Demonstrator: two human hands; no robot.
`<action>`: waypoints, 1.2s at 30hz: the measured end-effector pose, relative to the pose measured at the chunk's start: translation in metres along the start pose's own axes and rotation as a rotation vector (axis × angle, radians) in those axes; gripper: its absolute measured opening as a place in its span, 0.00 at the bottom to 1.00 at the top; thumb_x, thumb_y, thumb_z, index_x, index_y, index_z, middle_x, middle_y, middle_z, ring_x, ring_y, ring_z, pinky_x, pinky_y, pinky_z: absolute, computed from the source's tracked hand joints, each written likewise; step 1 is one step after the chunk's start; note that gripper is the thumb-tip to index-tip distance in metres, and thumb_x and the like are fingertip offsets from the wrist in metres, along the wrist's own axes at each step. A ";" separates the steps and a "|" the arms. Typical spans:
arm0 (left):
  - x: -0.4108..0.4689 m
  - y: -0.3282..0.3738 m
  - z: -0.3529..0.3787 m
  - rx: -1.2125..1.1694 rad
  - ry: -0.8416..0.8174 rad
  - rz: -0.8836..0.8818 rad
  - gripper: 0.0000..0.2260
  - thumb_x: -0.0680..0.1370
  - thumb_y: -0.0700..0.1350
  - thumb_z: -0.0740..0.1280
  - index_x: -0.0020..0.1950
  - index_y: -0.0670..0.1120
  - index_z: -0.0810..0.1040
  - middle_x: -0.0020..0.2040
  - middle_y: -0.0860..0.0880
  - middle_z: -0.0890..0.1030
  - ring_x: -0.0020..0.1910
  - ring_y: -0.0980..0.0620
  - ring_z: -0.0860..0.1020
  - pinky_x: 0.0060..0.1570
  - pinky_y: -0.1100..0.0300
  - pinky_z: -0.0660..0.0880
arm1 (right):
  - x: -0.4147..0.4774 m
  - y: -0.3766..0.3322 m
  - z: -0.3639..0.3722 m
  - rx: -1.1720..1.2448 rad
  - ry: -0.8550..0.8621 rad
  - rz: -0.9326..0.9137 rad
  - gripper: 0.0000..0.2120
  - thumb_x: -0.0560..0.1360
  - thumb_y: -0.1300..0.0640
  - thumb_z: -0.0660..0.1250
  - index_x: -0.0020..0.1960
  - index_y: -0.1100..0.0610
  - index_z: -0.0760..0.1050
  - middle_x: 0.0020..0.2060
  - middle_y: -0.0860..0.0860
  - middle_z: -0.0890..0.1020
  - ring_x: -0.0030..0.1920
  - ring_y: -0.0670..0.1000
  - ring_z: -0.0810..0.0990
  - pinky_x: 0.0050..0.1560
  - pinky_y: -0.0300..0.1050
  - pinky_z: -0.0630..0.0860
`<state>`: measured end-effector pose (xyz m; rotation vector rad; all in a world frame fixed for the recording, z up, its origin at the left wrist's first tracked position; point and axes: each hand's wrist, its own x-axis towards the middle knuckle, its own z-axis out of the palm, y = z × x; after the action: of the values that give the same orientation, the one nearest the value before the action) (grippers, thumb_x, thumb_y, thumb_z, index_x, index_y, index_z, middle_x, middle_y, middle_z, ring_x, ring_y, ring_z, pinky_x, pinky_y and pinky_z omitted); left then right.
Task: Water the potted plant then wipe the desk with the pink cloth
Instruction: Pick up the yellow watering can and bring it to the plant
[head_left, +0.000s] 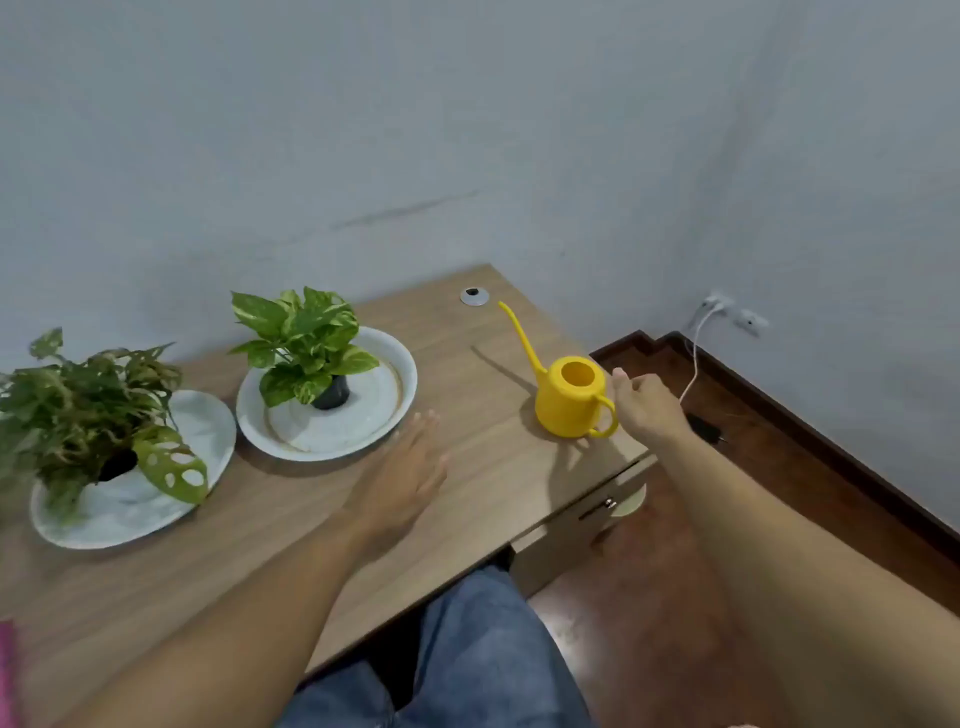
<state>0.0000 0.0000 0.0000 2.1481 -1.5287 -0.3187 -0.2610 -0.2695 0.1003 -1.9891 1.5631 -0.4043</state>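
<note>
Pale grey walls meet behind a brown wood-grain desk (467, 499). From the desk's centre, a yellow plastic long-spouted watering can (569, 397) stands at three o'clock, two leafy potted plants (306, 343) on white plates (358, 431) at ten. The right hand (647, 408), loosely open, nears its handle. The left hand (402, 470) hovers flat, fingers together. A pink cloth (8, 675) shows at seven.

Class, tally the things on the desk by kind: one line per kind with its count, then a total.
Potted plants: 2, the left plant and the right plant
White plates: 2, the left plate and the right plate
Yellow watering can: 1
Pink cloth, only an edge in view: 1
Total: 6
</note>
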 end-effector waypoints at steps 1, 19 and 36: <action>-0.002 -0.003 0.005 0.032 -0.017 -0.008 0.32 0.90 0.59 0.57 0.91 0.47 0.52 0.91 0.52 0.53 0.88 0.59 0.45 0.88 0.52 0.47 | 0.001 0.005 0.002 -0.016 -0.024 -0.004 0.32 0.77 0.29 0.47 0.49 0.56 0.73 0.46 0.59 0.77 0.59 0.67 0.82 0.52 0.54 0.70; -0.038 -0.033 0.029 0.271 -0.008 -0.063 0.33 0.90 0.61 0.52 0.92 0.49 0.48 0.92 0.52 0.45 0.90 0.54 0.41 0.88 0.47 0.43 | -0.027 -0.007 0.050 0.243 0.048 0.072 0.32 0.90 0.45 0.47 0.53 0.66 0.82 0.51 0.64 0.85 0.56 0.66 0.82 0.55 0.54 0.72; -0.088 -0.056 0.004 0.167 0.048 -0.110 0.32 0.90 0.56 0.56 0.91 0.44 0.52 0.91 0.51 0.52 0.90 0.56 0.46 0.88 0.56 0.45 | -0.058 -0.034 0.062 0.328 0.207 0.187 0.27 0.88 0.52 0.52 0.55 0.71 0.83 0.46 0.62 0.80 0.52 0.64 0.78 0.54 0.54 0.71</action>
<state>0.0135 0.0956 -0.0396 2.3570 -1.4592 -0.1792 -0.2150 -0.1934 0.0783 -1.5787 1.6671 -0.7566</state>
